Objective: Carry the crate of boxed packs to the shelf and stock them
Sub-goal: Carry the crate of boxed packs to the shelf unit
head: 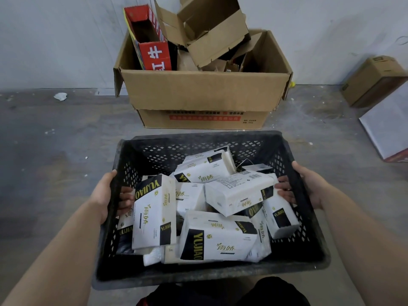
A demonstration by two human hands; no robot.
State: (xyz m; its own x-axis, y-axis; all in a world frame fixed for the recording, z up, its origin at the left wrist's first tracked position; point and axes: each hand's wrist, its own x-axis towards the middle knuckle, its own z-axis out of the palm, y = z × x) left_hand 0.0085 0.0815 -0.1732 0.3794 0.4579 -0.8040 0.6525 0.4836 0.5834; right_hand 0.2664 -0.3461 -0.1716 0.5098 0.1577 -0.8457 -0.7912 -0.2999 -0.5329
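Black perforated plastic crate [220, 138] full of white tissue packs [217, 237], left hand [106, 195] and right hand [306, 186] clamped on side rims; no shelf visible, guessing stocking not started lol

Quantities: one crate [220, 138]. At least nine packs [154, 208] are visible in a pile, so the exact total cannot be told. Two hands: left hand [103, 193], right hand [309, 186]. One open box [203, 91], one red carton [154, 54], one brown box [373, 80], one white box [388, 127].
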